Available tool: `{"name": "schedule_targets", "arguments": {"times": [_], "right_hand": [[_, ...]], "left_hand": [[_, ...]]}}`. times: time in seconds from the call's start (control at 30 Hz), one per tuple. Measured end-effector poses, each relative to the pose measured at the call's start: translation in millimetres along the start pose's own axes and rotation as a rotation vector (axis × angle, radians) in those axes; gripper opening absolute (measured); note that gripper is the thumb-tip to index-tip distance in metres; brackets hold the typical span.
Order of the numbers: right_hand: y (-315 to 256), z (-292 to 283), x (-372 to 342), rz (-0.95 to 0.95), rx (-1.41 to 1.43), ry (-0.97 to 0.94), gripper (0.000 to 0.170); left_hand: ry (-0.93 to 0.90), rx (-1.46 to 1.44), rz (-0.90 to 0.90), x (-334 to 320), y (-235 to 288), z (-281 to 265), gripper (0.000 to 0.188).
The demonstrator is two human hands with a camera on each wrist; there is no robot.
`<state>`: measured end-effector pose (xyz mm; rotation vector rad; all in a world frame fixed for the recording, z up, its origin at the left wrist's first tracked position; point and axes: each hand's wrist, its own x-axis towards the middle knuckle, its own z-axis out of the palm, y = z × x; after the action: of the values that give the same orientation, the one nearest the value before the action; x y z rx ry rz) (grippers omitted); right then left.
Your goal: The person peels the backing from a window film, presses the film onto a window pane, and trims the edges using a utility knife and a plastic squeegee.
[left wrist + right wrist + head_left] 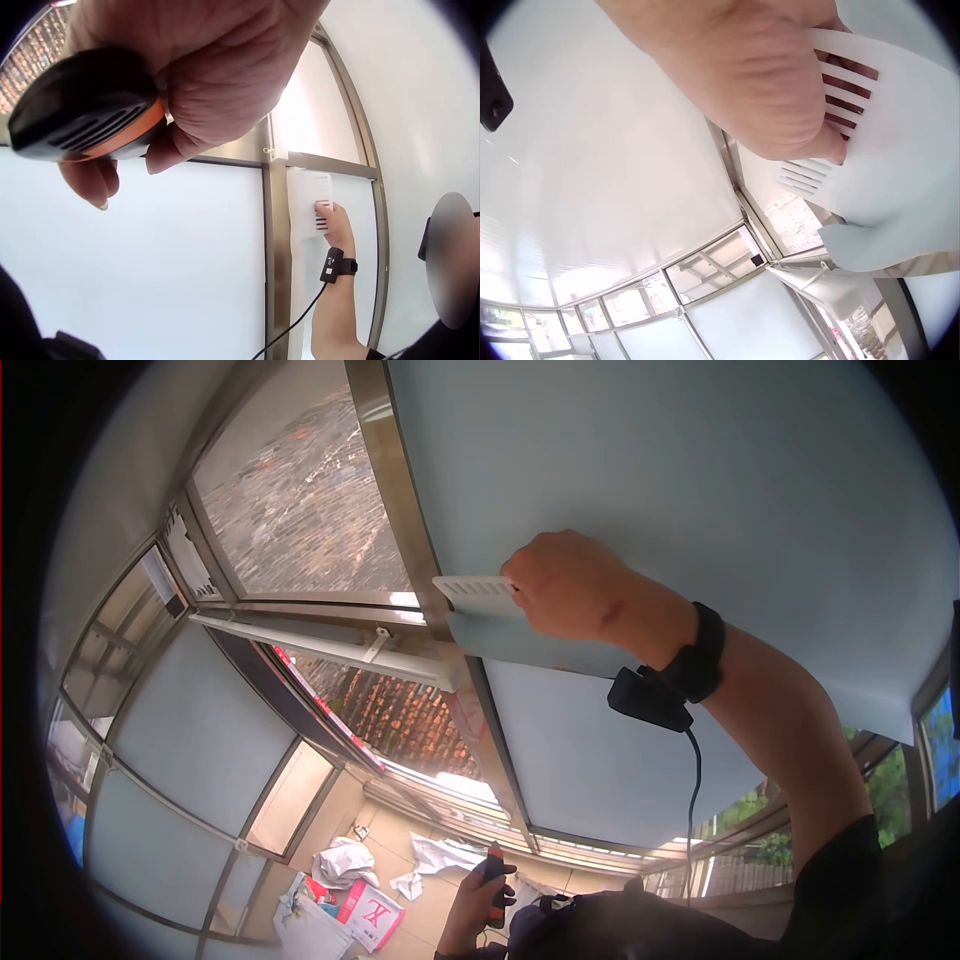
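My right hand (568, 582) grips a white slotted plastic scraper (474, 591) against pale film (640, 470) on a window pane, close beside the metal frame post. In the right wrist view, the thumb lies over the scraper's slots (849, 94), and the film's lower edge (877, 246) hangs loose and curls. Low in the head view, my left hand (466, 908) holds a black-and-orange handled tool (494, 882). The left wrist view shows the tool's ridged black end (88, 101) between thumb and fingers; the tool's working end is hidden.
A metal frame post (400, 490) runs beside the film. A white rail (330, 647) crosses the window opening. Crumpled paper (345, 862) and a pink-and-white packet (371, 916) lie on the tiled floor. A cable (694, 790) hangs from the right wrist camera.
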<state>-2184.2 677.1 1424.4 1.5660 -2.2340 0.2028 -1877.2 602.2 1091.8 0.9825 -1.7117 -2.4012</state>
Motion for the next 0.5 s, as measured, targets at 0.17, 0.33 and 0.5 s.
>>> {"name": "schedule_targets", "arguments": {"times": [0.17, 0.33, 0.5], "right_hand": [[-1, 2, 3, 0.014, 0.009, -0.049, 0.013], [-3, -4, 7, 0.009, -0.013, -0.113, 0.013], [2, -6, 9, 0.034, 0.016, -0.12, 0.014]], "left_hand": [[0.081, 0.006, 0.045, -2, 21, 0, 0.034], [0.043, -0.061, 0.083, -15, 44, -8, 0.029], [0.163, 0.214, 0.295, -18, 77, -4, 0.028]]}}
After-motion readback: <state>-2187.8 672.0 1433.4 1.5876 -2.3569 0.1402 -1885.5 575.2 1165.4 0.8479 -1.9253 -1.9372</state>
